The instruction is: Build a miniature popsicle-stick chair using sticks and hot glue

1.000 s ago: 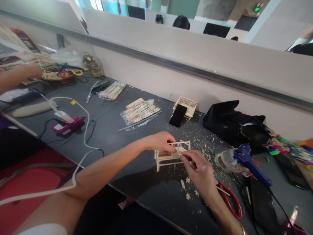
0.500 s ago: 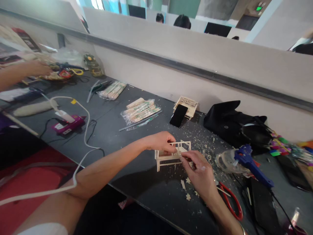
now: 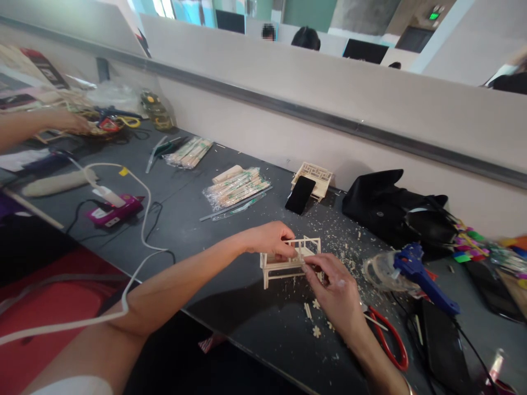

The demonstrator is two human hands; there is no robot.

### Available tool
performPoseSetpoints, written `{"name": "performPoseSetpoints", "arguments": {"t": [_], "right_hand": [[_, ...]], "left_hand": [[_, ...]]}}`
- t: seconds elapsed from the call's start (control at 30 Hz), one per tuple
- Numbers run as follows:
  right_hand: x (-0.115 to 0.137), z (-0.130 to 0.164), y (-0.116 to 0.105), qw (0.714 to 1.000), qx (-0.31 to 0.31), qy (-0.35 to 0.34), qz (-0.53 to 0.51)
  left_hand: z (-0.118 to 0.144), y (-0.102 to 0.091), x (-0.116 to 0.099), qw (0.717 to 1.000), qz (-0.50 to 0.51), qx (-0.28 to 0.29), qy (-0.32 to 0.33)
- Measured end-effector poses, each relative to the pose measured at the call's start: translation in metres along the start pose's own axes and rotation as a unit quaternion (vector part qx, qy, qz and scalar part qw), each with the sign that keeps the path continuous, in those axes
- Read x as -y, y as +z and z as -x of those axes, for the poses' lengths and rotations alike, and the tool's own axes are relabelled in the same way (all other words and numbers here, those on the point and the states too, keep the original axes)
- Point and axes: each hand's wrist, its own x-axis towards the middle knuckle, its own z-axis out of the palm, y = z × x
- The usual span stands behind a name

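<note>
Two bare hands meet over a small wooden frame model (image 3: 290, 258) that stands on the dark table (image 3: 197, 230): the left hand (image 3: 269, 239) is closed on the model's upper rail from the far left side, and the right hand (image 3: 335, 291) pinches its near right corner between thumb and fingertips, so both are clamped on the same piece. Just below the right hand lie small flower-shaped wood cutouts (image 3: 316, 330) and a short stick, with pale shavings scattered around. To the right of the right hand, red-handled scissors (image 3: 389, 343) are partly covered by the wrist, and beyond them a blue glue gun (image 3: 420, 271) rests across a clear tape roll (image 3: 381, 271). Left of the left forearm a white cable (image 3: 142, 219) loops toward a pink device (image 3: 113, 211) (its label is too small to read). Past the hands a black phone (image 3: 300, 195) leans on a wooden lattice piece (image 3: 317, 175), with wrapped bundles of sticks (image 3: 236, 186) to its left and a black bag (image 3: 391, 206) to its right. At far left another person's hand (image 3: 68, 120) reaches into a cluttered pile, cut off by the edge. Behind the partition, dark heads show, and a green sign at top right is unreadable.
</note>
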Motion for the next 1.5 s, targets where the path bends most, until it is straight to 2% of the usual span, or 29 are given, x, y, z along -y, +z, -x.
{"name": "performPoseSetpoints", "arguments": {"t": [0.67, 0.87, 1.17, 1.5], "right_hand": [[-0.001, -0.001, -0.001, 1.0, 0.016, 0.005, 0.003], [0.001, -0.002, 0.0, 1.0, 0.002, 0.002, 0.0], [0.005, -0.002, 0.002, 1.0, -0.008, -0.011, -0.01], [0.01, 0.0, 0.003, 0.999, 0.0, -0.045, 0.006]], "left_hand": [[-0.001, 0.001, -0.001, 1.0, 0.014, 0.0, -0.011], [-0.001, 0.001, -0.001, 1.0, 0.024, 0.005, -0.017], [-0.005, 0.001, 0.007, 0.999, 0.04, 0.009, 0.019], [-0.001, 0.001, 0.0, 1.0, 0.024, 0.003, -0.002]]}}
